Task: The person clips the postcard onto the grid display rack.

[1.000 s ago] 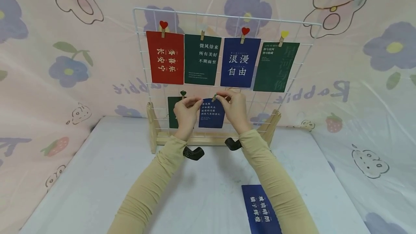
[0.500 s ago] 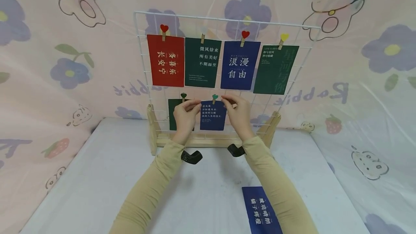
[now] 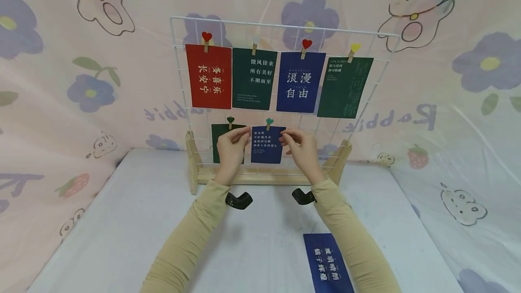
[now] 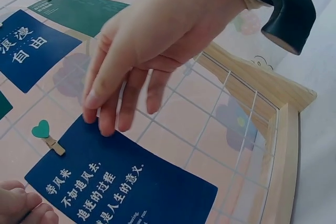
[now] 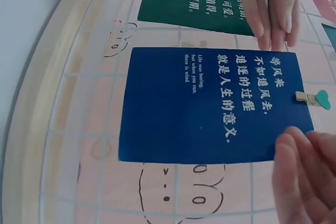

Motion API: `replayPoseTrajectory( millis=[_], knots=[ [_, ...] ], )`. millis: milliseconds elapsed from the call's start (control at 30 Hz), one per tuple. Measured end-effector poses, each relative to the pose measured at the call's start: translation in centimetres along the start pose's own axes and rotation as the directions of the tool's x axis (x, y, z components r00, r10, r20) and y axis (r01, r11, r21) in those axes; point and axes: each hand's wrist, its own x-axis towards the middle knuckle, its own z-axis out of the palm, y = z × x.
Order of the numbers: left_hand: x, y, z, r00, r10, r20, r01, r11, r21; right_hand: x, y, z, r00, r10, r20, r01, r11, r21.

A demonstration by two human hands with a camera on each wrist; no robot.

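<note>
A blue card with white writing hangs on the white wire grid, held by a wooden clothespin with a teal heart. My left hand has its extended fingertips at the card's upper left edge; in the right wrist view this left hand shows straight fingers there. My right hand is at the upper right edge. In the left wrist view that right hand has fingertips close to the card's corner, fingers fairly straight. Behind my left hand hangs a dark green card, partly hidden.
Above hang a red card, a green card, a blue card and another green card, each clipped. A loose blue card lies on the white table, partly under my right forearm. Wooden feet support the grid.
My right hand has let go of the teal heart clothespin and moved right and down to the blue card's right edge. My left hand stays at the card's left edge.
</note>
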Motion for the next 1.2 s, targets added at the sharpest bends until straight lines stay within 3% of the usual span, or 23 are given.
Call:
replayPoseTrajectory(
  millis=[167, 367, 500, 733, 933, 1033, 1200],
  knots=[
    [-0.3, 0.0, -0.6, 0.999, -0.020, 0.046, 0.021, 1.000, -0.021, -0.6, 0.4, -0.8, 0.995, 0.057, 0.077, -0.060, 0.998, 0.037],
    [-1.2, -0.1, -1.0, 0.988, -0.106, 0.116, 0.112, 0.992, -0.050, -2.0, 0.7, -1.9, 0.978, 0.129, 0.164, -0.143, 0.987, 0.075],
    [-2.2, 0.0, -1.1, 0.968, -0.176, 0.178, 0.192, 0.978, -0.078, -2.8, 0.9, -2.8, 0.959, 0.161, 0.233, -0.186, 0.978, 0.091],
    [-4.5, -0.1, -1.1, 0.918, -0.290, 0.269, 0.322, 0.943, -0.081, -4.2, 1.3, -4.8, 0.935, 0.187, 0.301, -0.222, 0.971, 0.086],
    [-6.9, -0.9, -0.6, 0.862, -0.329, 0.385, 0.380, 0.923, -0.062, -5.8, 1.7, -6.7, 0.927, 0.195, 0.320, -0.237, 0.967, 0.096],
    [-7.9, -1.6, -0.2, 0.816, -0.362, 0.451, 0.424, 0.905, -0.041, -6.6, 2.0, -7.8, 0.919, 0.218, 0.328, -0.249, 0.967, 0.055],
    [-9.3, -2.7, 0.4, 0.726, -0.430, 0.536, 0.506, 0.862, 0.006, -8.0, 2.9, -9.3, 0.907, 0.244, 0.344, -0.250, 0.968, -0.030]
  ],
)
